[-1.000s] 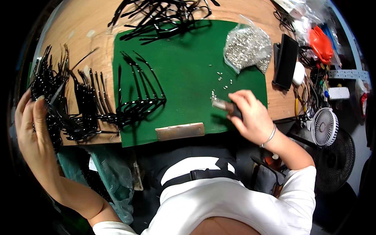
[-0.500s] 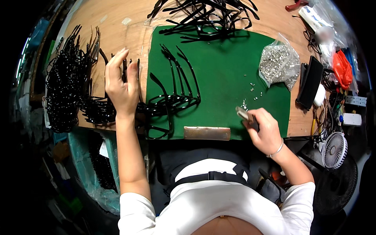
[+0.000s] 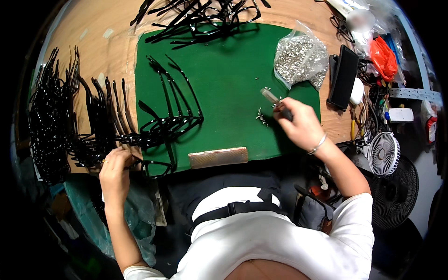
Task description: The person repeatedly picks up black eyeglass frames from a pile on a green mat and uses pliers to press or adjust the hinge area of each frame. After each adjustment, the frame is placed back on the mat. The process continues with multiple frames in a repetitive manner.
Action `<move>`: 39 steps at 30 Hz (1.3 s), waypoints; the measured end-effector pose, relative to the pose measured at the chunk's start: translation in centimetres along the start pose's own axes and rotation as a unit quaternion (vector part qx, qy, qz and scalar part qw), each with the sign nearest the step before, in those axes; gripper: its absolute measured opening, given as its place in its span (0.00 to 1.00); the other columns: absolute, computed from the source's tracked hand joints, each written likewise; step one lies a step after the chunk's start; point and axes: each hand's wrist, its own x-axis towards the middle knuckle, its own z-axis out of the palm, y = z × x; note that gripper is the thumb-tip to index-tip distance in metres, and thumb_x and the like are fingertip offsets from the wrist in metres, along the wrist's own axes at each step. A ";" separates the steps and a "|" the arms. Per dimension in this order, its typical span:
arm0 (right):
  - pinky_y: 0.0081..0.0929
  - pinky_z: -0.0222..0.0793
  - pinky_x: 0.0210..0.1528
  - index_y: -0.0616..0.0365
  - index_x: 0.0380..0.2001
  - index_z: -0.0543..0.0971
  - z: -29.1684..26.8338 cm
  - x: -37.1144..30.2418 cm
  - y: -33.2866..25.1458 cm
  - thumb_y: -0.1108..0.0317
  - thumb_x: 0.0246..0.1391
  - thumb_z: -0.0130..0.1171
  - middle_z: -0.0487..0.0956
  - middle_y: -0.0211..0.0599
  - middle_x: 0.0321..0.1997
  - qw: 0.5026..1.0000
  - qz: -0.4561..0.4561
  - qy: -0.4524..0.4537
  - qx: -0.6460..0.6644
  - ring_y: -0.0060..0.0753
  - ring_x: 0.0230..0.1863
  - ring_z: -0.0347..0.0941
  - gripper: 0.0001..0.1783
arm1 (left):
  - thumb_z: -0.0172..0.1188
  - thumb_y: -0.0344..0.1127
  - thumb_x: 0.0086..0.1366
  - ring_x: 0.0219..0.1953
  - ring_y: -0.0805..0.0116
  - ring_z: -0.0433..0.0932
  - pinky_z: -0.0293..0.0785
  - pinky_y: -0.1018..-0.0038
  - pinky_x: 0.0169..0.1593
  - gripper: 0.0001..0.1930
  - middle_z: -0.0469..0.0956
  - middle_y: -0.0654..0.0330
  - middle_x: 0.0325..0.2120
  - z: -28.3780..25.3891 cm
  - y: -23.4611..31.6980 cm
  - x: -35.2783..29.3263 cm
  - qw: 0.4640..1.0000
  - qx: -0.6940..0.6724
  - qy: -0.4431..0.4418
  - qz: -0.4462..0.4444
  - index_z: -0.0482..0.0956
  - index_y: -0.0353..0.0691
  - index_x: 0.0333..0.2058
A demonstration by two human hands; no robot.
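Note:
My left hand [image 3: 115, 175] is at the front edge of the table, its fingers curled closed against a row of black eyeglass frames [image 3: 95, 149]; exactly how they grip is partly hidden. Beside it, more eyeglass frames [image 3: 172, 126] stand with their temples upward on the green mat [image 3: 228, 93]. My right hand [image 3: 302, 125] is closed around a small hand tool [image 3: 269, 96] with a pale, flat tip and a dark handle. Its tip points away to the left, above a few tiny silvery parts [image 3: 262, 116] scattered on the mat.
A clear bag of small silvery parts [image 3: 298, 58] sits at the mat's far right, beside a black phone-like slab [image 3: 343, 77]. Loose eyeglass frames [image 3: 205, 18] pile up at the back. A rough metal-coloured block [image 3: 218, 157] lies on the near edge. A white fan [image 3: 383, 154] stands right.
My left hand has come down from above the eyeglass frames to their near edge, its fingers closing. My right hand with the tool has moved a little farther away. The whole view has shifted.

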 end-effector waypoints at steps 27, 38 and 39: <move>0.16 0.63 0.30 0.64 0.29 0.70 -2.0 -4.7 -8.0 0.73 0.50 0.55 0.70 0.30 0.25 0.916 -0.050 -0.045 0.395 0.16 0.27 0.65 0.06 | 0.59 0.16 0.47 0.36 0.67 0.73 0.72 0.75 0.41 0.46 0.63 0.43 0.49 2.0 18.7 4.3 0.817 -0.566 0.075 0.074 0.37 0.37 0.57; 0.16 0.63 0.37 0.62 0.33 0.68 -3.3 -4.5 -7.5 0.70 0.51 0.54 0.69 0.27 0.30 0.795 0.120 -0.126 0.581 0.15 0.33 0.65 0.09 | 0.54 0.15 0.49 0.42 0.65 0.68 0.71 0.72 0.47 0.45 0.62 0.44 0.51 1.9 19.6 5.9 0.836 -0.540 0.019 0.095 0.32 0.38 0.57; 0.16 0.64 0.37 0.61 0.33 0.68 -3.7 -4.6 -7.5 0.69 0.51 0.54 0.69 0.27 0.31 0.802 0.111 -0.123 0.574 0.15 0.34 0.65 0.09 | 0.54 0.15 0.49 0.43 0.65 0.69 0.71 0.71 0.48 0.45 0.61 0.44 0.51 1.2 19.8 6.4 0.817 -0.570 -0.015 0.092 0.32 0.38 0.57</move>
